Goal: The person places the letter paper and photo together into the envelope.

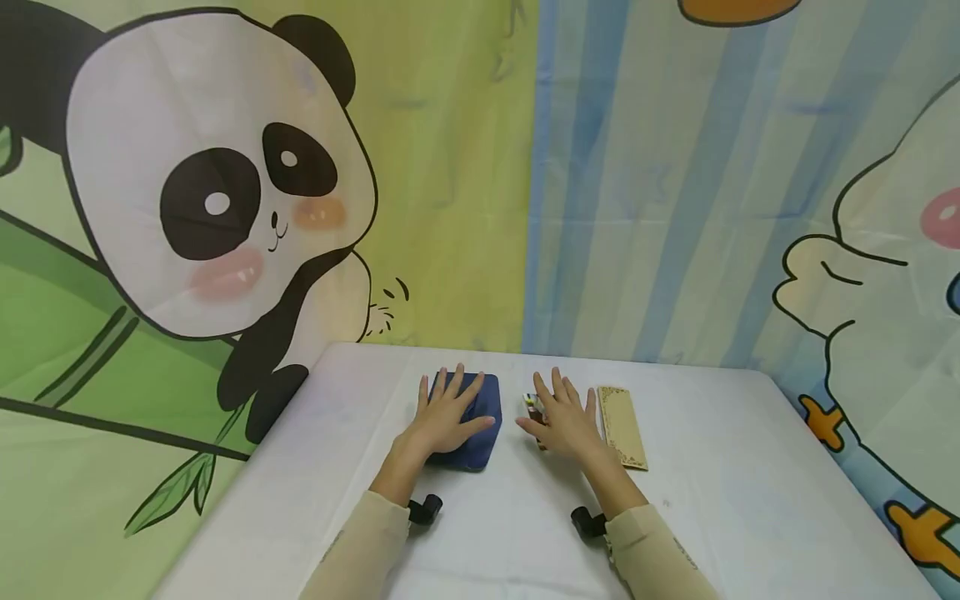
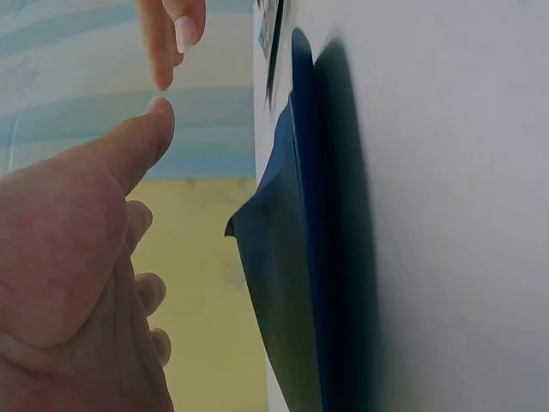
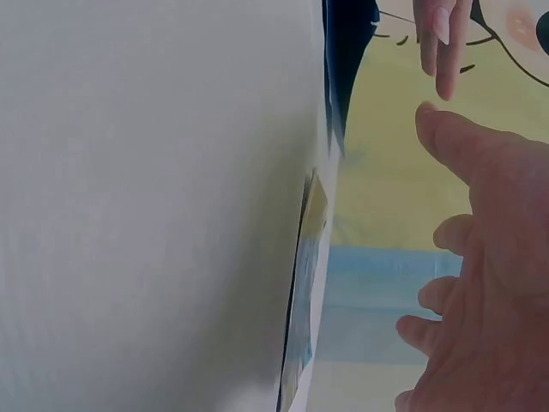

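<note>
My left hand (image 1: pixel 441 421) hovers with fingers spread over a dark blue flat thing (image 1: pixel 472 457), which looks like a pouch or folder. In the left wrist view a gap shows between the palm and the blue thing's raised, folded top (image 2: pixel 279 249). To the right, my right hand (image 1: pixel 567 427) is held flat, fingers apart, above a small colourful printed piece (image 1: pixel 531 402) that it mostly hides. Just beyond that hand lies a long beige card (image 1: pixel 624 427) with an ornate brown border. Neither hand holds anything.
A white-covered table (image 1: pixel 720 483) carries these things near its far edge. Behind it hangs a cloth backdrop with a cartoon panda (image 1: pixel 225 175) and blue stripes. Black wrist-worn devices (image 1: pixel 426 509) sit at both sleeve cuffs.
</note>
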`<state>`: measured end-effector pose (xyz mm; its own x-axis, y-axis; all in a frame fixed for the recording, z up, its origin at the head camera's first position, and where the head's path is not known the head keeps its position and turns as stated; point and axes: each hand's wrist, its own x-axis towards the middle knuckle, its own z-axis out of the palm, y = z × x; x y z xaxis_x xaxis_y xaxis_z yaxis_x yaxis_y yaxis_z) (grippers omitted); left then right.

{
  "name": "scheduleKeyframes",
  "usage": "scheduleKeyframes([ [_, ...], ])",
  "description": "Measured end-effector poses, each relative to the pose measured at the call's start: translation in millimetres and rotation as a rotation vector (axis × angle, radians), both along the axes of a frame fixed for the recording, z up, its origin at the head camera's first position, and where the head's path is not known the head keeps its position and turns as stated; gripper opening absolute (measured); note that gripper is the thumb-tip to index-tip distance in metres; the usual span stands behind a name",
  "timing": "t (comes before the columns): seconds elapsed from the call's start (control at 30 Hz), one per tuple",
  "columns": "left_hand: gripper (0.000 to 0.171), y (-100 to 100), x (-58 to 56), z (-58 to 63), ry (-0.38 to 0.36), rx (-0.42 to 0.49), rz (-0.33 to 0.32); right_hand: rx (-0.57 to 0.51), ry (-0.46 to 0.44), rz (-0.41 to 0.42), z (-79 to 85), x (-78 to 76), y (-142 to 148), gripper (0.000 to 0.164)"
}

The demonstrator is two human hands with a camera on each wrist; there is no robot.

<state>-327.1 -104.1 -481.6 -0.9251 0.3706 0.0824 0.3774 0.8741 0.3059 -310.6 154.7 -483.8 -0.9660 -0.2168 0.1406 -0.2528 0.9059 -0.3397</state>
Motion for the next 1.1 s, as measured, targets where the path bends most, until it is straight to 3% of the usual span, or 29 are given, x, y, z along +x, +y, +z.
scheduleKeyframes([
  [0.2,0.083,-13,-2.8,-4.1,-0.010,0.017,-0.011,-0.013,0.029,0.015,-0.2,1.3,-11,0.090],
  [0.57,0.086,-29,-5.0,1.4,-0.068,0.014,-0.033,-0.044,0.021,0.049,-3.6,-0.5,-32,0.088],
  [0.8,0.099,-36,-10.8,-6.8,-0.152,0.014,-0.092,-0.032,0.013,0.094,-4.0,1.4,-43,0.090],
  [1.1,0.102,-42,-6.0,-1.6,-0.243,0.008,-0.118,-0.046,-0.008,0.118,-6.4,1.2,-54,0.090],
])
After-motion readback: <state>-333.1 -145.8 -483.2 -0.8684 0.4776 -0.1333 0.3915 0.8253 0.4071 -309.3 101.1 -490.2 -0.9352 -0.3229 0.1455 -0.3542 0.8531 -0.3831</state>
